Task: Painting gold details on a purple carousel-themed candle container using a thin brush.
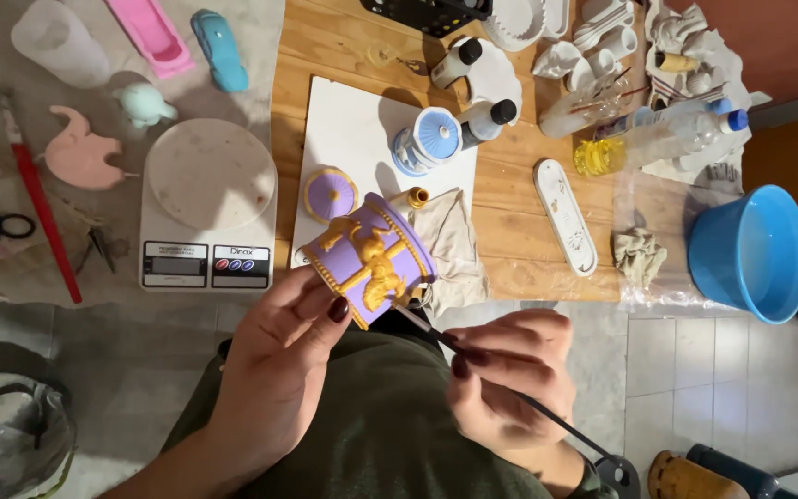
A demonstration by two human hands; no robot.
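Head view showed the left hand [274, 370] holding a purple carousel-shaped box [368, 259] with gold horses on its side, raised in front of the person's body just off the near edge of the table [519, 249]. The fingers [311, 300] of that hand were closed around the box's lower end, thumb on the near side, so the box tilted with its long axis running from lower right up toward the upper left. The right hand [510, 374] lay just to the lower right of the box, its fingers pinched narrow on a thin dark brush [547, 416]. The brush ran from the lower right up and left, and its tip met, or very nearly met, the gold trim at the box's lower edge (the exact contact was too small to tell). So the painted spot sat up and left of the right fingertips, close by, while the left hand carried the weight. On the table beyond lay a matching purple lid [329, 193] on a white board [353, 120], a kitchen scale [207, 208] to the left and a blue bowl [752, 251] well off to the right.
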